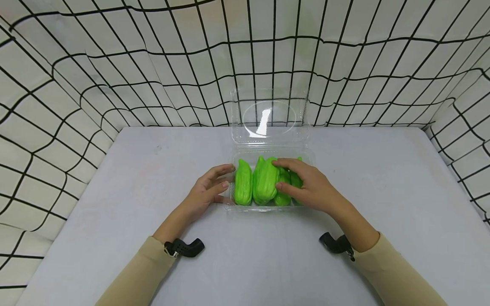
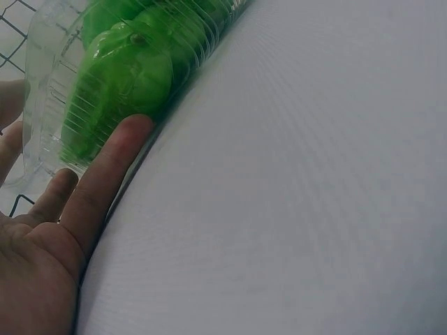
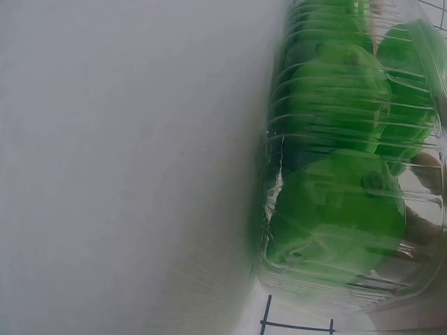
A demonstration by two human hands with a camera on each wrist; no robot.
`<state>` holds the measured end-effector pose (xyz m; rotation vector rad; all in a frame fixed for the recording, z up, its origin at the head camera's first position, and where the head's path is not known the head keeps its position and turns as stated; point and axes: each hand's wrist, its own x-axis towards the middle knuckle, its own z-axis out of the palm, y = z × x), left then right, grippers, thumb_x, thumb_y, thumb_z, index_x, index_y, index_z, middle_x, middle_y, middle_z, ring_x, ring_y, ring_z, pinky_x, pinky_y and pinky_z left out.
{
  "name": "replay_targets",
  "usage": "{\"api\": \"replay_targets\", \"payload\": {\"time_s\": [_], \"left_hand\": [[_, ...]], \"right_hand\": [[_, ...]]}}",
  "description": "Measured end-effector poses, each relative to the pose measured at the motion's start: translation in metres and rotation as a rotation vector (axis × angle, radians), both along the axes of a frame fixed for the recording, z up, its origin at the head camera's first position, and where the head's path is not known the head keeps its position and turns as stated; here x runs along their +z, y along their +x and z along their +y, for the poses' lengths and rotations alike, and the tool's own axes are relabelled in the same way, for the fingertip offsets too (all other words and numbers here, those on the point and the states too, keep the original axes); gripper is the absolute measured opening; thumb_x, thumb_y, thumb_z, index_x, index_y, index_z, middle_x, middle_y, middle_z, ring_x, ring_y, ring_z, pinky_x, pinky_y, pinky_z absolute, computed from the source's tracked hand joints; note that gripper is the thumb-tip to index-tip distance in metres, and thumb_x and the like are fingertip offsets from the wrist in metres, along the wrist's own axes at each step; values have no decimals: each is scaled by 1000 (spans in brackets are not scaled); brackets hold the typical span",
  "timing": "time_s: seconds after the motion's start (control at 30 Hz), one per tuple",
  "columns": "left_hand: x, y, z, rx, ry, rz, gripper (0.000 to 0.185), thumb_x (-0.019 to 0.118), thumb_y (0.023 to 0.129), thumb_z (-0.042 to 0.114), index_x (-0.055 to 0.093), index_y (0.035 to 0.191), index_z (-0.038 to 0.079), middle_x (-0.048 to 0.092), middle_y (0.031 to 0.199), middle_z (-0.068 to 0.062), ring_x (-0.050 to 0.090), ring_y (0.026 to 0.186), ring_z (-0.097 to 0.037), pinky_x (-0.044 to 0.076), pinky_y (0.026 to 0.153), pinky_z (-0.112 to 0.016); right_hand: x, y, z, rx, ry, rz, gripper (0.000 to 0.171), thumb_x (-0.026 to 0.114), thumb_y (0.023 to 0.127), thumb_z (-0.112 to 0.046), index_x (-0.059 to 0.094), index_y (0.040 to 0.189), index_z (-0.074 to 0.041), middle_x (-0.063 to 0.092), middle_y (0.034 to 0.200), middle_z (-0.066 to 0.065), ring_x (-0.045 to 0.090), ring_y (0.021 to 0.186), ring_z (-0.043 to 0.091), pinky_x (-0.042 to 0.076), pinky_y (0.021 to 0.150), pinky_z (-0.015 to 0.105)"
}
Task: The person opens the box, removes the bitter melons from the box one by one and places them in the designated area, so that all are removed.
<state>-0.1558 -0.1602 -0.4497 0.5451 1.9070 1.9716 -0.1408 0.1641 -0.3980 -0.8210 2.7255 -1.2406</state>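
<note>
A clear plastic clamshell box [image 1: 229,207] stands on the grey table, its lid [image 1: 269,123] open and upright at the back. Several green ridged gourds lie in it side by side. My right hand [image 1: 277,173] reaches in from the right, with fingers over the top and thumb at the front of a big middle gourd [image 1: 265,182], gripping it. My left hand [image 1: 223,183] rests with loosely spread fingers against the box's left wall, beside the leftmost gourd [image 1: 243,185]. In the left wrist view a fingertip [image 2: 129,136] touches the box wall [image 2: 42,91]. The right wrist view shows gourds [image 3: 335,216] through ribbed plastic.
The grey table [image 1: 134,170] is walled at the back and on both sides by white cloth with a black grid [image 1: 115,63]. Black wrist straps [image 1: 189,247] sit on both beige sleeves. Bare table surface lies to the left, right and front of the box.
</note>
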Motion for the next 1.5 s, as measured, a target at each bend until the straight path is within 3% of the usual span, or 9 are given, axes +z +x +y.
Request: {"api": "replay_targets", "payload": {"time_s": [1.5], "left_hand": [[0, 0, 0, -6, 6, 2, 49, 52, 103, 9, 38, 149, 6, 34, 157, -15, 43, 138, -30, 62, 79, -49]], "right_hand": [[0, -2, 0, 14, 9, 13, 52, 66, 96, -37, 50, 145, -27, 51, 149, -5, 44, 139, 20, 40, 113, 50]]}}
